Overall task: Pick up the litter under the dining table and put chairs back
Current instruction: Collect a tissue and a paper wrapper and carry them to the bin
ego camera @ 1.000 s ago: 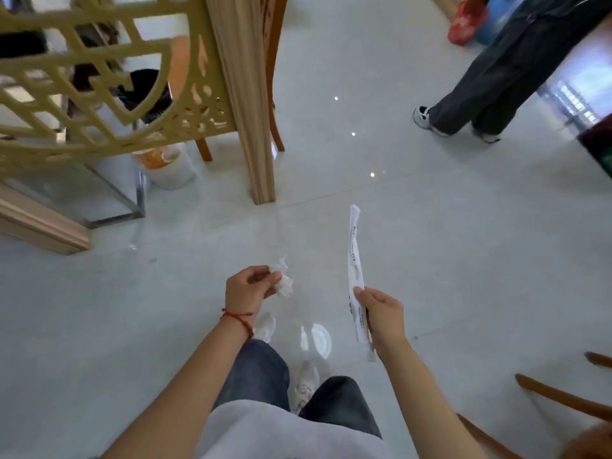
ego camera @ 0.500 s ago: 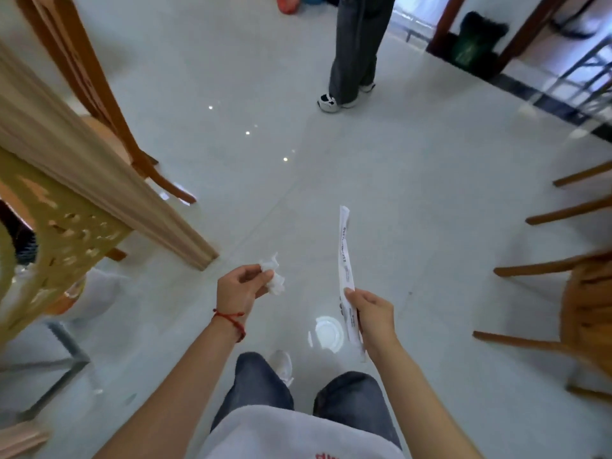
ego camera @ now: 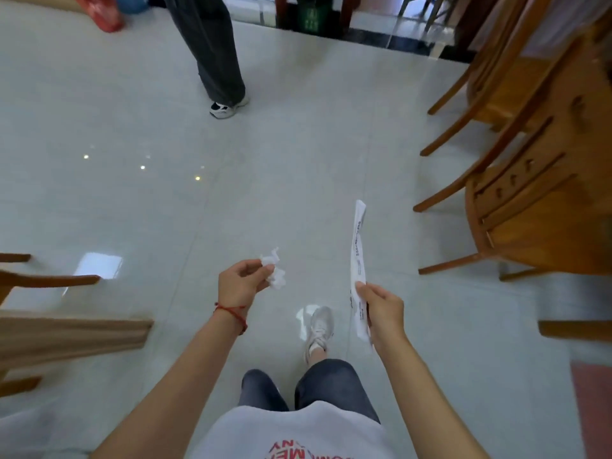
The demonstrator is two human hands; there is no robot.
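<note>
My left hand [ego camera: 241, 283], a red string on its wrist, pinches a crumpled white tissue [ego camera: 275, 272] in its fingertips, held over the pale tiled floor. My right hand [ego camera: 381, 309] grips the lower part of a long white printed paper wrapper [ego camera: 358, 250], which sticks up and away from me. Wooden chairs [ego camera: 516, 200] stand at the right, their curved legs on the floor. Both hands hover in front of my body, about a forearm's width apart.
Another person's dark trouser legs and sneaker [ego camera: 225, 109] stand ahead at upper centre. A red bag [ego camera: 102, 11] lies at the far left, a green bin [ego camera: 311, 14] by the doorway. Wooden furniture parts [ego camera: 66, 332] jut in from the left. My own foot [ego camera: 319, 329] steps forward.
The view has swung to the right: the lattice screen and wooden post slid off to the left, and the chairs on the right came in. Both hands keep their litter.
</note>
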